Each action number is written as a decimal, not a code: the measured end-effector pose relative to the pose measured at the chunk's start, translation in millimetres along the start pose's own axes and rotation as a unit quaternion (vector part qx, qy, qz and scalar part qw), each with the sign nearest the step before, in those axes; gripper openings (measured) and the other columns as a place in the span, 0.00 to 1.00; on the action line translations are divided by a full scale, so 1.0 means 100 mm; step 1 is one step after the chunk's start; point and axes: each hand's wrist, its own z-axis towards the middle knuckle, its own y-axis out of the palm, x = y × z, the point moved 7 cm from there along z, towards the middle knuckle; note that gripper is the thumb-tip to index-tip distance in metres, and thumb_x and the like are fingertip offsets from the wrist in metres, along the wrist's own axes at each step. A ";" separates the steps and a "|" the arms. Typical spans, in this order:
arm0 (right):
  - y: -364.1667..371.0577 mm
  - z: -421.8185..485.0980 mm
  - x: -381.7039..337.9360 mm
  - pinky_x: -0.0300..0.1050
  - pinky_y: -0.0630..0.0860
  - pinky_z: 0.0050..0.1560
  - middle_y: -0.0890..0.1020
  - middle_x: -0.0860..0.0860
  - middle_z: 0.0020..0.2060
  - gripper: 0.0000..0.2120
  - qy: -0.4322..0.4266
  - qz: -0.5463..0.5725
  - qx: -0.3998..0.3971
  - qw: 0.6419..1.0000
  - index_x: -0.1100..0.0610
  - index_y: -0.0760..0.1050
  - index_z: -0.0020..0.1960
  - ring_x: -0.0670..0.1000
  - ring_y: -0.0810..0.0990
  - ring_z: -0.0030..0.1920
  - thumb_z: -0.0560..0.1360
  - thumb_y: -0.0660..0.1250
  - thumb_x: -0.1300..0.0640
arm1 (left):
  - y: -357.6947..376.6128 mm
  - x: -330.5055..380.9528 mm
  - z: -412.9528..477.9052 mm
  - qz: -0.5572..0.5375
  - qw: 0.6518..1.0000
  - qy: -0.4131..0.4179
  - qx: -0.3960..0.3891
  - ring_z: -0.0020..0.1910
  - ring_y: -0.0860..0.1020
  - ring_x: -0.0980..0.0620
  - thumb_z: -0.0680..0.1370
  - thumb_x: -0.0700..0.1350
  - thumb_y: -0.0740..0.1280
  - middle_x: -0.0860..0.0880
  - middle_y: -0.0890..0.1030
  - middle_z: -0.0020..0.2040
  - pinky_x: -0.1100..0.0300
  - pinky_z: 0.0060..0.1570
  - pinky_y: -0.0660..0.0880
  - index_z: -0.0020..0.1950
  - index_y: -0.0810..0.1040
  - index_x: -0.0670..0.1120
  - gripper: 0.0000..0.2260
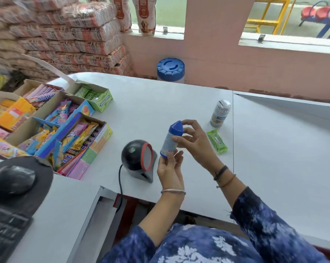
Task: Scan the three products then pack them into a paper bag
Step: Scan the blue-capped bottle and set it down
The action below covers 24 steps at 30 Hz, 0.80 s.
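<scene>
A white bottle with a blue pointed cap (169,141) is held upright just right of the black dome scanner (139,158). My left hand (170,169) grips the bottle's base from below. My right hand (192,141) pinches its upper body and cap. The scanner's red-rimmed window faces the bottle, and a green light shows on its dome. A green gum packet (217,141) lies on the white counter (160,103) to the right of my hands. Behind it stands a small wrapped bottle (220,113). No paper bag is in view.
Open cardboard boxes of sweets and gum (56,120) crowd the counter's left side. A black mouse on its pad (12,182) and a keyboard (5,232) sit at near left. A blue-lidded jar (170,69) stands beyond the far edge, with stacked sacks (65,35) behind.
</scene>
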 end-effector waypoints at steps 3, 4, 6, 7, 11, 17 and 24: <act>0.21 0.00 0.00 0.45 0.81 0.45 0.81 0.52 0.48 0.18 -0.019 -0.069 -0.017 0.997 0.46 0.69 0.53 0.51 0.83 0.44 0.70 0.73 0.59 | -0.10 0.05 -0.01 -0.029 0.999 -0.013 0.033 0.42 0.82 0.55 0.81 0.38 0.56 0.46 0.79 0.48 0.65 0.44 0.79 0.61 0.71 0.42 0.11; 0.27 -0.01 -0.02 0.41 0.80 0.43 0.81 0.51 0.48 0.18 -0.026 -0.084 -0.022 0.996 0.45 0.69 0.53 0.49 0.83 0.44 0.70 0.73 0.58 | -0.13 0.07 -0.01 -0.040 0.998 -0.014 0.038 0.44 0.81 0.55 0.81 0.38 0.56 0.47 0.79 0.48 0.65 0.43 0.79 0.62 0.71 0.42 0.11; 0.32 -0.02 -0.07 0.37 0.79 0.41 0.80 0.48 0.46 0.19 -0.038 -0.099 -0.024 0.994 0.44 0.68 0.52 0.45 0.82 0.42 0.69 0.74 0.58 | -0.14 0.09 -0.02 -0.058 0.997 -0.011 0.040 0.47 0.80 0.54 0.81 0.37 0.55 0.47 0.79 0.49 0.65 0.42 0.79 0.63 0.71 0.42 0.12; 0.34 -0.02 -0.09 0.37 0.79 0.41 0.80 0.47 0.46 0.19 -0.043 -0.103 -0.024 0.993 0.45 0.68 0.53 0.45 0.82 0.42 0.69 0.74 0.58 | -0.15 0.08 -0.02 -0.062 0.997 -0.009 0.040 0.48 0.80 0.53 0.81 0.37 0.54 0.46 0.79 0.50 0.65 0.43 0.79 0.62 0.71 0.42 0.12; 0.38 -0.02 -0.13 0.39 0.81 0.42 0.80 0.50 0.48 0.20 -0.053 -0.120 -0.027 0.991 0.50 0.68 0.55 0.46 0.82 0.44 0.69 0.74 0.58 | -0.14 0.10 -0.01 -0.068 0.997 -0.006 0.041 0.48 0.80 0.53 0.80 0.35 0.53 0.46 0.79 0.51 0.63 0.45 0.78 0.59 0.73 0.43 0.13; 0.26 -0.01 -0.12 0.41 0.83 0.44 0.79 0.47 0.46 0.20 -0.069 -0.132 -0.004 0.989 0.51 0.68 0.55 0.48 0.81 0.45 0.68 0.74 0.59 | -0.08 0.03 0.04 0.003 0.999 -0.024 0.038 0.49 0.80 0.52 0.81 0.40 0.54 0.46 0.80 0.50 0.59 0.49 0.76 0.59 0.73 0.45 0.10; -0.58 -0.01 0.23 0.43 0.81 0.49 0.78 0.50 0.51 0.22 -0.048 -0.240 0.127 0.961 0.53 0.71 0.61 0.52 0.80 0.46 0.69 0.72 0.62 | 0.20 -0.44 0.35 0.469 0.882 -0.030 -0.033 0.56 0.76 0.47 0.76 0.35 0.62 0.47 0.70 0.64 0.52 0.58 0.76 0.64 0.70 0.50 0.19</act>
